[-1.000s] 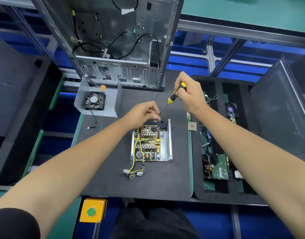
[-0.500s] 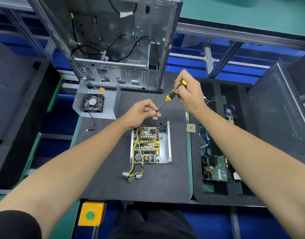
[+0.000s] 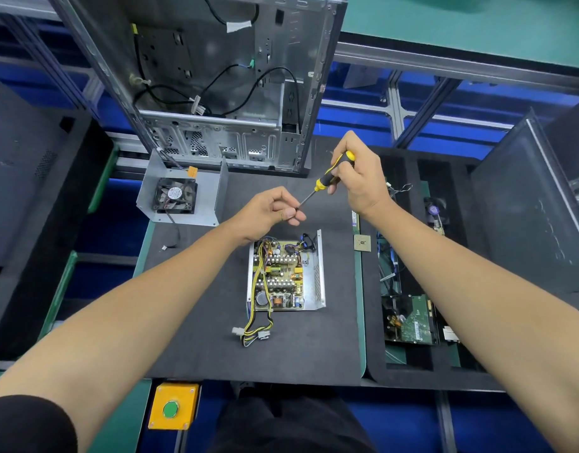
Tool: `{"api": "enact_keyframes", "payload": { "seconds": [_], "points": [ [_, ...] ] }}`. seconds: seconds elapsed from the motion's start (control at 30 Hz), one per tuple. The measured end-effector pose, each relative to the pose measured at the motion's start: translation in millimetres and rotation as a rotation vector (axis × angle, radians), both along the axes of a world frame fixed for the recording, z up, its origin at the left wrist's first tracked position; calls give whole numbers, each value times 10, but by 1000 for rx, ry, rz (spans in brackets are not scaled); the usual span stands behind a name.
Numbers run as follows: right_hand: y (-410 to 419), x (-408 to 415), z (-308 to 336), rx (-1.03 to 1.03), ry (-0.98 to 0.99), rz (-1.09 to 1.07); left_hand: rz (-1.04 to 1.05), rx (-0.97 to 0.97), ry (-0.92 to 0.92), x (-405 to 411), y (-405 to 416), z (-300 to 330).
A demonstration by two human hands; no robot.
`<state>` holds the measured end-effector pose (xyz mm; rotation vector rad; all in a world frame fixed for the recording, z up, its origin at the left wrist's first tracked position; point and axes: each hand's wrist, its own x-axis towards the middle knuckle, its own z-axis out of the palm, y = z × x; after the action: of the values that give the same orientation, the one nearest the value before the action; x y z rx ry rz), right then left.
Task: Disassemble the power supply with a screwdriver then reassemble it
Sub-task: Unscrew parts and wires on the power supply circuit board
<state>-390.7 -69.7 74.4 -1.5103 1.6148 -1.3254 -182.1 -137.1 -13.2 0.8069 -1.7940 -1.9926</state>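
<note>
— Power supply point(image 3: 286, 276) first: where does it lie?

— On the dark mat point(image 3: 196, 338), lid off, its circuit board facing up inside the metal tray. A bundle of yellow and black wires point(image 3: 253, 325) trails from its near left corner, ending in white plugs on the mat.

— And the hands?

— Both are raised above the power supply's far edge, clear of it. The right hand point(image 3: 358, 179) is wrapped around the yellow-and-black handle of the screwdriver point(image 3: 325, 179), whose shaft slants down and to the left. The left hand point(image 3: 270, 212) has its fingers curled, with thumb and forefinger pinched at the screwdriver's tip. Whether a screw sits between them is too small to tell.

— What else lies around the power supply?

— Far left of it on the mat stands the bent metal cover point(image 3: 183, 194) with a black fan point(image 3: 176, 195) mounted in it. Beyond it rises an open computer case point(image 3: 222, 76) with loose black cables inside. Just right of it, at the mat's edge, lies a small square chip point(image 3: 362, 242). Further right is a black foam tray point(image 3: 412, 361) holding a green-boarded drive point(image 3: 412, 322). Nearer than the power supply, below the mat's edge, is a yellow box with a green button point(image 3: 171, 409).
</note>
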Motion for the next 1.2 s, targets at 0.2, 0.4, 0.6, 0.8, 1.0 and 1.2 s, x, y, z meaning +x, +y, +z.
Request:
{"api": "enact_keyframes", "payload": {
  "seconds": [0.2,0.4,0.6,0.8,1.0,1.2],
  "points": [
    [8,44,30,10,1,29,-15,2,-10,12,-28,7],
    [-22,58,37,-2,9,28,-38,10,-4,11,-39,12],
    [-37,13,45,-6,6,29,-104,20,-46,32,-83,39],
    [-5,-2,31,24,20,44,-176,-194,-294,-21,-142,-26],
    [38,-6,-19,55,88,69,-392,-417,-436,-207,-184,-108],
    [83,32,-59,67,128,139,-616,-412,-561,-427,-182,-141]
  ]
}}
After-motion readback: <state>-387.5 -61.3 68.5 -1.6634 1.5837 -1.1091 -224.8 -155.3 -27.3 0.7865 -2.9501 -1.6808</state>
